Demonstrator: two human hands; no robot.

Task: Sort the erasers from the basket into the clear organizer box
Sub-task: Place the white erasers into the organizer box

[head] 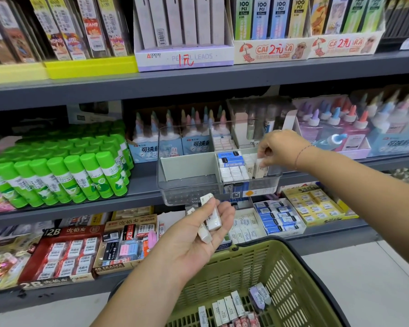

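Observation:
The clear organizer box (189, 185) stands on the middle shelf, split by grey dividers. Its right compartments hold white and blue-sleeved erasers (232, 166); the front left compartment looks bare. My right hand (279, 147) reaches into the right side of the box and pinches a cream eraser (261, 167) standing among the others. My left hand (198, 234) is palm up below the box and holds a few white erasers (210, 220) under its thumb. The green basket (281, 274) sits below, with several wrapped erasers (232, 308) lying on its bottom.
Green glue sticks (64, 171) are stacked left of the box, and glue bottles (340, 128) stand behind and to the right. Display boxes of erasers (279, 218) fill the shelf below. Pencil lead boxes (184, 31) line the top shelf. Grey floor lies to the right.

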